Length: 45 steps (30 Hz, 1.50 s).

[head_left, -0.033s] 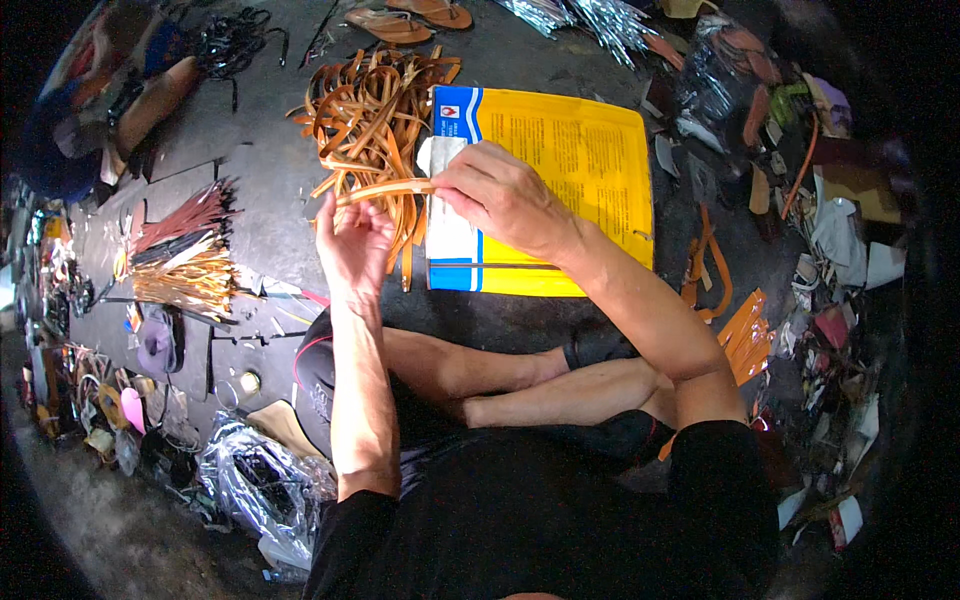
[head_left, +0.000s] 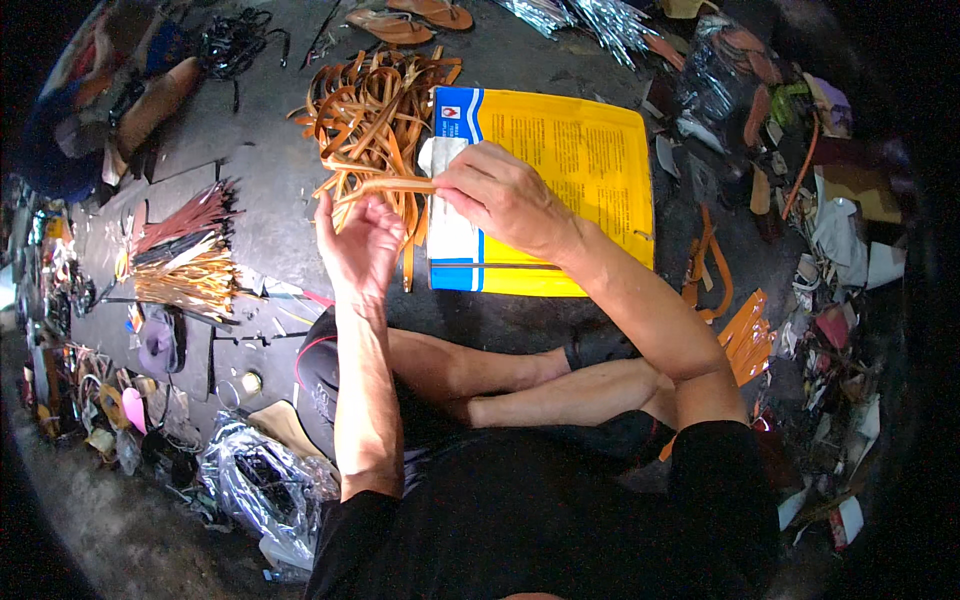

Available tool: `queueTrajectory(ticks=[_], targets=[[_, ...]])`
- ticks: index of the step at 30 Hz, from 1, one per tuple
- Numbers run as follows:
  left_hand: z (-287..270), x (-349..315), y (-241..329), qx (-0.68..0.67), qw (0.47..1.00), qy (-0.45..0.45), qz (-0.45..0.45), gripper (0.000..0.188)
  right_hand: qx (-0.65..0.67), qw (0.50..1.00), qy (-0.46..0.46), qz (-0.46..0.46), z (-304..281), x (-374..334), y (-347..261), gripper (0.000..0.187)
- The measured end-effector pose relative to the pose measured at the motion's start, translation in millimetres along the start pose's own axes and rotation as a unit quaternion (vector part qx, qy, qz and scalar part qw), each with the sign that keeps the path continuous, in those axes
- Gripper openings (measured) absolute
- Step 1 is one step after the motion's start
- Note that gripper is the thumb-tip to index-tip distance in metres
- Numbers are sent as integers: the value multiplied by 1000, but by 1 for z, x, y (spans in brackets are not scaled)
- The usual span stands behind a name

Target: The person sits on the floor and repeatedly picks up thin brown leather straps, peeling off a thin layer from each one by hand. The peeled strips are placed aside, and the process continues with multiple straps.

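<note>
Right grip (head_left: 503,200): my thumb and fingertips are pinched together on one end of a tan strip (head_left: 400,185).
Tan strip: it reaches leftward from my right grip, passing just over my left one (whether it touches there, I cannot tell).
Left grip (head_left: 362,245): palm up, thumb and half-curled fingers apart.
Brown pile (head_left: 365,110): a loose tangle of similar strips, just ahead of my left grip.
Yellow sheet (head_left: 570,190): it lies on the floor (head_left: 270,150) beneath my right grip, its left edge blue and white.
Legs (head_left: 500,375): mine, folded, closer to my body than either grip.
Strip bundle (head_left: 185,270): reddish, black and gold lengths, well to the left of my left grip.
Sandals (head_left: 390,27): brown, ahead of both grips, past the pile.
Orange strips (head_left: 745,335): fanned out, well right of my right grip and nearer my body.
Clear plastic (head_left: 260,470): crumpled, behind my left grip and to its left.
</note>
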<state>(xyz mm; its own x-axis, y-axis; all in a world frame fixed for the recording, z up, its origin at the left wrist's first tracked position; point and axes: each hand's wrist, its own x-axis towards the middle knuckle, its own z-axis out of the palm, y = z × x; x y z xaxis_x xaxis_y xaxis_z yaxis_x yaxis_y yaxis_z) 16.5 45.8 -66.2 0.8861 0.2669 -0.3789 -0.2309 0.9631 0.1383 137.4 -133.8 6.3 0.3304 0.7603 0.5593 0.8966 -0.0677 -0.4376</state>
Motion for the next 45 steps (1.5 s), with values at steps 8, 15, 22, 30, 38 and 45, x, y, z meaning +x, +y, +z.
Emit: queueTrajectory(ticks=[8,15,22,30,38,45], targets=[[56,-10,-42,517,843,30,143,19,-17,1000,-8,-11,-3,4,7,10],[60,-10,-49,627,743,62,224,20,34,979,-33,198,-14,-2,-20,21],[39,-14,-39,417,900,75,105,23,-244,961,-79,106,9,-20,-57,38],[86,11,46,365,898,-51,240,35,-61,962,145,223,-110,-82,-28,28],[37,-16,17,583,778,29,232,47,-334,717,-147,594,-214,-361,90,24],[75,-47,-33,697,650,21,301,41,-126,778,195,583,-243,-315,64,25]])
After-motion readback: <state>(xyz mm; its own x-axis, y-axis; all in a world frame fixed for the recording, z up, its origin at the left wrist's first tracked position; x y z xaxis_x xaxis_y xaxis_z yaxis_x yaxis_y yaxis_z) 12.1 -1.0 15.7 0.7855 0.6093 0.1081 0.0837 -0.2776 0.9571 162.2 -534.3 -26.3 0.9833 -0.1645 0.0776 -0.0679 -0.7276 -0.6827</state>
